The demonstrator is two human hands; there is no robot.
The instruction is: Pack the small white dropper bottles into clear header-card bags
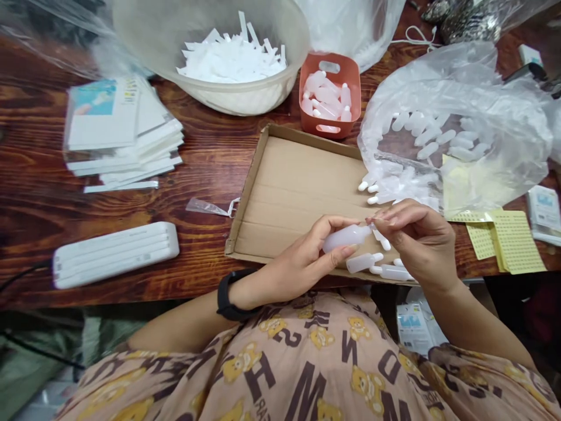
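Note:
In the head view, my left hand is closed around a small translucent white squeeze bottle. The bottle lies on its side, with its narrow neck pointing right. At that neck, the fingers of my right hand are pinched together; whatever sits between the fingertips is hidden. Below both hands is a shallow cardboard tray. Similar bottles lie along its near edge, among them a capped bottle and a shorter bottle. A pile of white-tipped bottles rests on the tray's right side.
An orange basket of filled bottles stands behind the tray. Left of it is a large bowl of white strips. A clear bag of bottles, yellow sticker sheets, packaged cards and a white sealing device surround the tray.

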